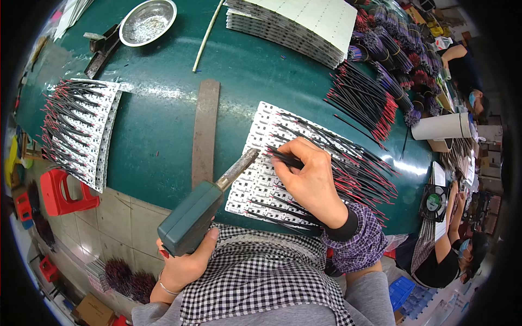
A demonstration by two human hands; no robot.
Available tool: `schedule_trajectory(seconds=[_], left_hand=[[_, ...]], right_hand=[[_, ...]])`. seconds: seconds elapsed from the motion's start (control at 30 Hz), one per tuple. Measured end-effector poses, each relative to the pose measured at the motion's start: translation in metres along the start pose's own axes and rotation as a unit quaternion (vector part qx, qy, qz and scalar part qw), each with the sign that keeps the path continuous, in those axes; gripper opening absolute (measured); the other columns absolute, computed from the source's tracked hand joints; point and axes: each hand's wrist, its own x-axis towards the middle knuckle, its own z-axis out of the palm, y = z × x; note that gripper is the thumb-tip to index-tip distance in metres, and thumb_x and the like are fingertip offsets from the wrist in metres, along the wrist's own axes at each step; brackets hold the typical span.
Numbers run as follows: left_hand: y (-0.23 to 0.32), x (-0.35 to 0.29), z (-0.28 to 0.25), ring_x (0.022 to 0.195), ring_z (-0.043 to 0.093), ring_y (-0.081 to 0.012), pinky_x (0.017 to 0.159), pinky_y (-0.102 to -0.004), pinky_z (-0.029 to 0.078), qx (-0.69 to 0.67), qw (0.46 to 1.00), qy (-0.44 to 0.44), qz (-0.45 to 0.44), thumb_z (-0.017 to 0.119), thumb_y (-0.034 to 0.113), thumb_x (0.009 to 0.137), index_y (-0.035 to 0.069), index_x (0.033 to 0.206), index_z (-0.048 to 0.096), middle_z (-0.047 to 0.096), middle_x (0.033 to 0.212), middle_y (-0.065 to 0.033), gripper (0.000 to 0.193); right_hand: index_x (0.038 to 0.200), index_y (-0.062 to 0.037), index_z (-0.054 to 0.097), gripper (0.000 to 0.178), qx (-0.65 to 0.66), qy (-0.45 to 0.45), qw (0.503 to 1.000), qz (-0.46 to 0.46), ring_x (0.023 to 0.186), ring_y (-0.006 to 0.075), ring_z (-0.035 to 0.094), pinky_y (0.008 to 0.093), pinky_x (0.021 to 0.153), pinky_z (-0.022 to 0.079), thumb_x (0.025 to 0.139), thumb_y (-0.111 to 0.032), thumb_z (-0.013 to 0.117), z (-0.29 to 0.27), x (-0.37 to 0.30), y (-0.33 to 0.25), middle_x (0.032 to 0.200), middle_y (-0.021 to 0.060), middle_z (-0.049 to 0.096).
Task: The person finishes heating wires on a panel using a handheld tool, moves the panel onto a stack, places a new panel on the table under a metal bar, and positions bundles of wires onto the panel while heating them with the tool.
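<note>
My left hand (187,266) is wrapped round the handle of a dark green soldering gun (191,220). Its metal barrel slants up to the right, and the tip is over the left part of a white circuit board panel (261,122). In my right hand (314,176), thumb and fingers pinch several black wires (287,159) with red ends, just right of that tip. More black and red wires (359,182) lie in rows across the panel's right side, running under and beyond my right hand. Whether the tip touches a pad is too small to tell.
A flat brown bar (206,130) lies left of the panel. Another wired panel (89,130) sits at the table's left end. Behind are a metal bowl (148,23), stacked white panels (293,30) and loose wires (361,100). Two people work at the right.
</note>
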Motion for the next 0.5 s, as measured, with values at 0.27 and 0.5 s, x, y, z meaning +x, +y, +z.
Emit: schedule_trajectory(seconds=[0.27, 0.5], left_hand=[[-0.003, 0.004, 0.001, 0.068, 0.058, -0.0067, 0.057, -0.0219, 0.047, 0.022, 0.998, -0.024, 0.044, 0.071, -0.006, 0.086, -0.003, 0.118, 0.064, 0.068, 0.100, -0.0054, 0.033], [0.012, 0.002, 0.006, 0.082, 0.069, -0.0131, 0.072, -0.0275, 0.056, -0.006, 0.998, 0.039, -0.056, 0.077, 0.003, 0.081, -0.003, 0.107, 0.072, 0.074, 0.096, -0.0100, 0.027]], right_hand=[[0.086, 0.0044, 0.067, 0.012, -0.017, 0.004, 1.000, -0.016, 0.067, 0.0213, 0.063, 0.0323, 0.058, 0.049, 0.079, -0.004, 0.073, 0.000, -0.001, 0.003, 0.077, 0.0124, 0.064], [0.092, 0.0023, 0.069, 0.013, -0.006, 0.006, 1.000, -0.021, 0.067, 0.0314, 0.066, 0.0396, 0.062, 0.050, 0.083, -0.006, 0.072, 0.000, -0.005, 0.004, 0.083, 0.0166, 0.068]])
